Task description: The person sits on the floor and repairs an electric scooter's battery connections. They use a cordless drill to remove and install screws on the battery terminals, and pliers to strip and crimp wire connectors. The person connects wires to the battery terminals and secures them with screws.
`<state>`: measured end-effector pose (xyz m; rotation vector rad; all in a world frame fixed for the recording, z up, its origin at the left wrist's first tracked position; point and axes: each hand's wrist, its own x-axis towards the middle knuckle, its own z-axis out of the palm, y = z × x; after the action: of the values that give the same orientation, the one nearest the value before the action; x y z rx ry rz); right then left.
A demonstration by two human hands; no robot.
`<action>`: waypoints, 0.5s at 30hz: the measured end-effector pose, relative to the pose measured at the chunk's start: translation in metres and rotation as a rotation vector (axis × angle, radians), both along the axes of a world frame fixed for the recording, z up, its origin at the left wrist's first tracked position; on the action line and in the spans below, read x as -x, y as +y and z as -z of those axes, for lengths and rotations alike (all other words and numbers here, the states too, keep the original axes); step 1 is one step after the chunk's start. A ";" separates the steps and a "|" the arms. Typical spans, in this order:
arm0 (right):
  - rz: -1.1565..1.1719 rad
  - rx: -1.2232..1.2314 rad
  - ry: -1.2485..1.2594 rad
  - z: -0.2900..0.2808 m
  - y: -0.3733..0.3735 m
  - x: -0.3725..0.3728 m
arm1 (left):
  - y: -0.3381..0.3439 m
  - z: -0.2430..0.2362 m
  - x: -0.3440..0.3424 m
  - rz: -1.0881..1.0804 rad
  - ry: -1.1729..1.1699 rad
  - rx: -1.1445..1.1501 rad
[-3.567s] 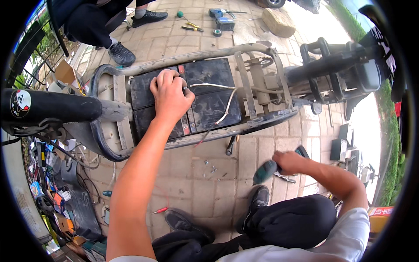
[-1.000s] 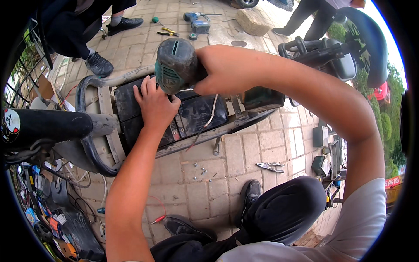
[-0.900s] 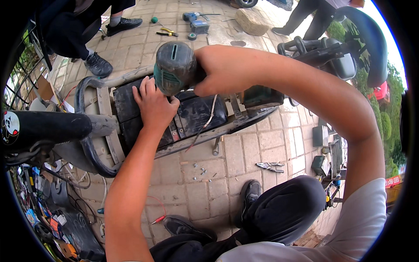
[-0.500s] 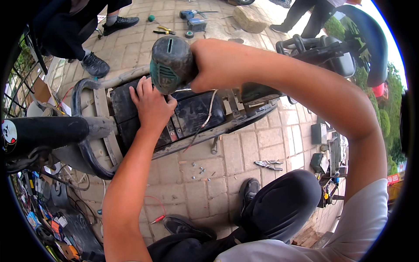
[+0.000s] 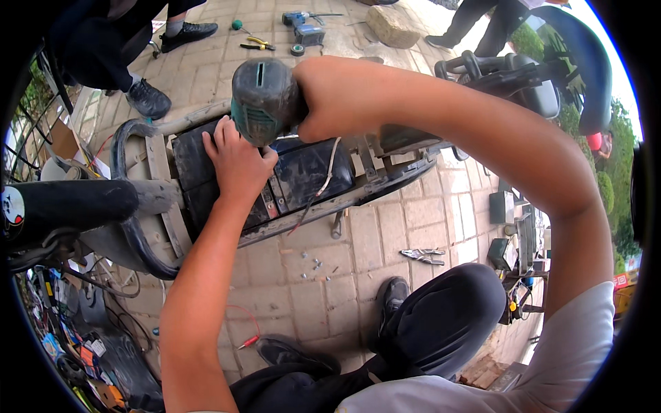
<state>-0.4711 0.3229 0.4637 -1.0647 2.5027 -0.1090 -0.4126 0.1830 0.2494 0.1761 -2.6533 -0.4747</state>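
Note:
My right hand is wrapped round the handle of a dark and teal power drill, held with its body upright over the batteries; its tip is hidden. Under the drill, my left hand lies on the black batteries, with its visible fingers spread and its thumb reaching toward the drill's lower end. The drill covers part of those fingers. The batteries sit side by side in the metal frame of an electric bike or scooter. A pale wire runs over the right-hand battery, and metal terminals show beside my left wrist.
Pliers and several small screws lie on the paving. Beyond the frame are yellow-handled pliers, a tape roll, a blue drill and a stone block. Another person's shoe stands at far left. Loose parts crowd the lower left.
The drill and my right hand have shifted slightly left. My left hand stays on the batteries, its fingers reaching a little farther forward.

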 end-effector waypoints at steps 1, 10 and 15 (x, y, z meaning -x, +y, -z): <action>-0.034 -0.002 0.018 0.002 0.000 0.001 | 0.000 0.000 0.000 -0.001 0.001 0.006; -0.049 -0.037 0.005 -0.006 -0.008 0.003 | -0.001 0.000 0.000 -0.006 -0.027 -0.025; -0.136 -0.030 0.070 -0.001 -0.005 0.006 | -0.004 0.007 0.001 0.004 0.005 -0.001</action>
<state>-0.4772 0.3177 0.4644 -1.2426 2.4754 0.0055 -0.4140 0.1792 0.2425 0.1700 -2.6490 -0.4768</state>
